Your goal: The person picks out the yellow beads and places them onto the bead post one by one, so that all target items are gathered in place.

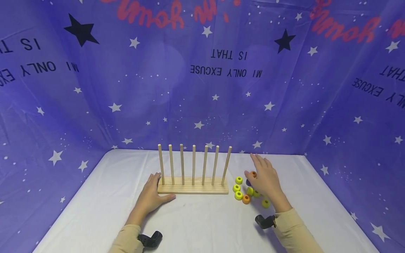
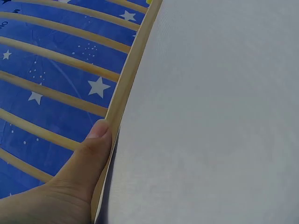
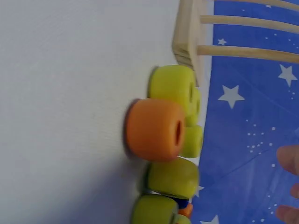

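A wooden stand [image 1: 193, 190] with a row of several upright bare pegs lies on the table. My left hand [image 1: 151, 196] grips its left end, with the thumb [image 2: 96, 140] along the front edge of the base and the other fingers toward the back. Over the group of beads to the right of the stand is my right hand [image 1: 267, 178], its fingers extended and holding nothing. Beneath and around it are several yellow beads [image 1: 238, 195], an orange bead [image 3: 152, 130] close to the wrist camera, another orange bead [image 1: 253, 173] and a dark blue bead [image 1: 248, 183] partly covered by the hand.
A white cloth [image 1: 202, 225] covers the table. Purple-blue fabric [image 1: 177, 91] with stars and lettering hangs behind the table and along both sides. Black wrist cameras [image 1: 152, 240] are strapped at both sleeves.
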Demonstrator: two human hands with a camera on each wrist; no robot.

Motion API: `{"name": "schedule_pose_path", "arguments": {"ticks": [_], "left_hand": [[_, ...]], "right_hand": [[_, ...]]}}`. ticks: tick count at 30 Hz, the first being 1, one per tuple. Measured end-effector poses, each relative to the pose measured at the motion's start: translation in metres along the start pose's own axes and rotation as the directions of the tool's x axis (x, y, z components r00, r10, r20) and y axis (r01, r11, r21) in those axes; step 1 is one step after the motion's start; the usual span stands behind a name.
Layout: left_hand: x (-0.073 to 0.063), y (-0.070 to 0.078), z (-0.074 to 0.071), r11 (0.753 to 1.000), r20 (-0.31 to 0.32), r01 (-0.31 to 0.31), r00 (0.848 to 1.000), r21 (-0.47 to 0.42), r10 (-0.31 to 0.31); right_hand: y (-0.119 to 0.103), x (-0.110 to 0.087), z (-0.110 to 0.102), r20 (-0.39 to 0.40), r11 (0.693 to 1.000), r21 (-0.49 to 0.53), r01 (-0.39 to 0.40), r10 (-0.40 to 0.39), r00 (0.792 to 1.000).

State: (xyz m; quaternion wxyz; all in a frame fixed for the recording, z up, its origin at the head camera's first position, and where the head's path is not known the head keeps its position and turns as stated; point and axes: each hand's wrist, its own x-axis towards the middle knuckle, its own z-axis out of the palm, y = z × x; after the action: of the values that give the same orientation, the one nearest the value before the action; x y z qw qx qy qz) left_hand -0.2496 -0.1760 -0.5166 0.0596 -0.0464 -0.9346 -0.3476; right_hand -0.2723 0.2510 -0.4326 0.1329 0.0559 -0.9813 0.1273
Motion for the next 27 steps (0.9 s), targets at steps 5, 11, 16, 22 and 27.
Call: {"name": "schedule_pose_path", "arguments": {"ticks": [5,11,16,22,27], "left_hand": [[0.001,0.000,0.004,1.000,-0.039,-0.017,0.999,0.017,0.017],[0.001,-0.001,0.006,0.999,-0.088,-0.026,0.996,0.032,0.029],[0.001,0.001,0.007,0.999,-0.095,-0.013,0.995,0.041,0.017],[0.001,0.004,0.006,0.997,-0.064,0.007,0.998,0.071,-0.003],[0.001,0.003,0.007,0.997,-0.065,0.008,0.998,0.079,-0.003]], "right_hand": [[0.001,0.002,0.011,0.024,0.999,0.035,0.003,-0.003,1.000],[0.000,0.005,0.022,0.075,0.999,0.044,0.025,-0.029,0.997],[-0.002,0.006,0.029,0.088,0.997,0.044,0.063,-0.067,0.994],[-0.004,0.006,0.035,0.096,0.995,0.042,0.087,-0.090,0.991],[-0.004,0.006,0.038,0.113,0.996,0.043,0.076,-0.080,0.990]]}}
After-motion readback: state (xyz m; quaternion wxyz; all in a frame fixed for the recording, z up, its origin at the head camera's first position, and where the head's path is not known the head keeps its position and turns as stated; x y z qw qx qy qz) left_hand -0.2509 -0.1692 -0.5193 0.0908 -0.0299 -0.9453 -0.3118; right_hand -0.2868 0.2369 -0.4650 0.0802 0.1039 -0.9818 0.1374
